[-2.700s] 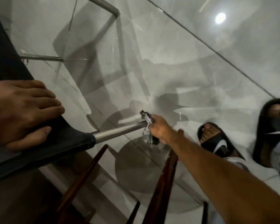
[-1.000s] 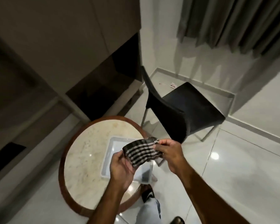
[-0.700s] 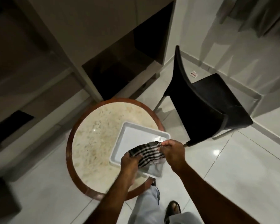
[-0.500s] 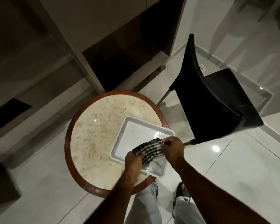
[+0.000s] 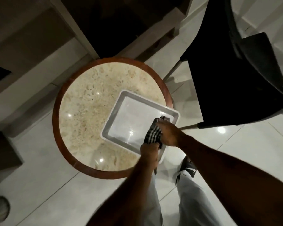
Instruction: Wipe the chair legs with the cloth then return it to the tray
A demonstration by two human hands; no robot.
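Both of our hands are on the striped cloth point(image 5: 153, 134), which sits bunched in the near right corner of the white tray point(image 5: 129, 115). Our right hand point(image 5: 167, 132) lies over the far end of the cloth with its fingers closed down on the fabric, and our left hand point(image 5: 149, 151) pinches the near end at the tray's near edge. The two hands are close together, with only the dark-and-white checked folds between them. We cannot tell whether the cloth rests fully on the tray floor or is partly lifted.

Apart from the cloth, the tray's shallow floor is bare and glossy, catching small reflections. It rests at an angle on the right side of the round counter point(image 5: 82, 111), a pale mottled stone top ringed by a reddish-brown wooden rim, and its right corner pokes past that rim.

Just beside the counter on the right stands the black chair point(image 5: 232, 75), its metal legs showing beneath the seat. Below the counter we see our light trousers point(image 5: 191, 201) and a dark sandal point(image 5: 187, 167) on the shiny white tiled floor point(image 5: 39, 185). Dark cabinetry point(image 5: 114, 22) fills the far side.
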